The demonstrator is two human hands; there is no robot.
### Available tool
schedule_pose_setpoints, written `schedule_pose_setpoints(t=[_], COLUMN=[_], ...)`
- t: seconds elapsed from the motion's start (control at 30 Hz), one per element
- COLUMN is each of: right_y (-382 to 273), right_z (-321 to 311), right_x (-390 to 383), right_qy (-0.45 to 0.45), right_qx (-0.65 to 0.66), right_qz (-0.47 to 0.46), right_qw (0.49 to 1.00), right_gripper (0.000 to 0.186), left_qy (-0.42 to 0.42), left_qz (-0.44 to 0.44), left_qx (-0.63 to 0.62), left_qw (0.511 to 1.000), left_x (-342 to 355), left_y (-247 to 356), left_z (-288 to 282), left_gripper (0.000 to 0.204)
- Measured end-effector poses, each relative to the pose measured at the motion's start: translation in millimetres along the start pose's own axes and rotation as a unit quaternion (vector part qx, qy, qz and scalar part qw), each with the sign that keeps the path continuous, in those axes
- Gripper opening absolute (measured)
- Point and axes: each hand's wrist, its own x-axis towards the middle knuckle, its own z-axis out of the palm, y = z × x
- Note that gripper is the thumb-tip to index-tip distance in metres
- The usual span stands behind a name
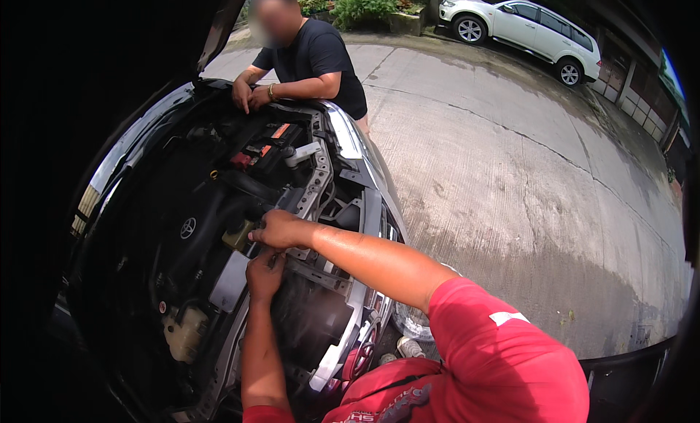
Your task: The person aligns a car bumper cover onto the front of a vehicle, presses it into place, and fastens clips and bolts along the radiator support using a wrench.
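Both my hands are in the open engine bay, close together beside the front cross-member. My right hand [279, 229] is closed, its fingers curled down next to a small yellowish plastic reservoir [236, 237]. What those fingers grip is hidden beneath them. Just below it, my left hand [264, 274] points up with fingertips pinched near a dark metal part. Anything in that pinch is too small to make out. A flat grey panel [230, 281] lies left of my left hand, and the black engine cover [191, 222] is farther left.
Across the bay a person in a dark shirt [332, 58] leans on the fender. The battery [271, 140] sits near them. A whitish fluid tank [186, 334] is at lower left. The raised hood [219, 29] hangs overhead. A white car [521, 29] is parked beyond the concrete driveway [496, 182].
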Motion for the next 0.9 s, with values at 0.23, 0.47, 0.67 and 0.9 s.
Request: schedule_pose_setpoints(t=[0.23,0.47,0.67,0.9], right_y=[62.1,135.8,315.2,497.3], right_z=[-80.4,-80.8,-85.3,4.1], right_x=[-4.5,-49.1,-142.7,-232.3], right_qy=[0.253,0.262,0.381,0.433], right_qx=[0.072,0.109,0.622,0.674], right_qz=[0.001,-0.011,0.03,0.276], right_qw=[0.965,0.959,0.684,0.532], right_gripper=[0.092,0.06,0.036,0.028], left_qy=[-0.008,-0.008,-0.018,-0.04], left_qz=[-0.001,0.01,0.013,-0.024], left_qx=[-0.048,-0.034,-0.053,-0.02], left_qw=[0.999,0.999,0.998,0.999], left_x=[-4.1,-2.3,1.4,2.3], left_y=[-18.0,-17.7,-27.0,-11.3], left_z=[3.3,4.7,10.2,1.8], left_gripper=[0.02,0.017,0.017,0.018])
